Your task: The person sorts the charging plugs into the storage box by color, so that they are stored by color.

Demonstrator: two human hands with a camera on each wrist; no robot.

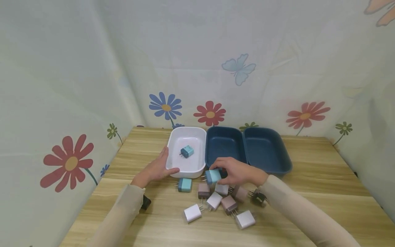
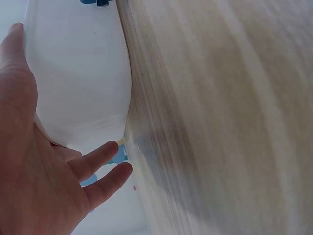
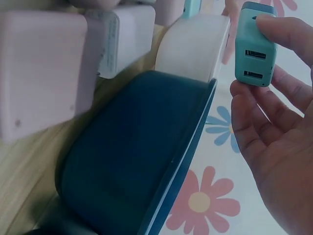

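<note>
My right hand [image 1: 236, 171] pinches a teal USB charger [image 1: 213, 176] between thumb and fingers, above the front edge of the middle container. Its two USB ports show in the right wrist view, on the charger [image 3: 255, 61] there. My left hand [image 1: 157, 167] rests against the left side of the white container [image 1: 189, 174], thumb along the front rim and fingers spread, as the left wrist view also shows of the hand [image 2: 44, 161]. Inside the white container lies another teal charger [image 1: 187, 151]. A further teal charger [image 1: 184, 185] lies on the table just in front of it.
Two dark blue containers [image 1: 266, 151] stand right of the white one. In front lie several white chargers [image 1: 192, 213], pink chargers [image 1: 229, 204] and a black charger [image 1: 258, 197] on the wooden table [image 1: 166, 231]. A flowered curtain [image 1: 197, 61] hangs behind.
</note>
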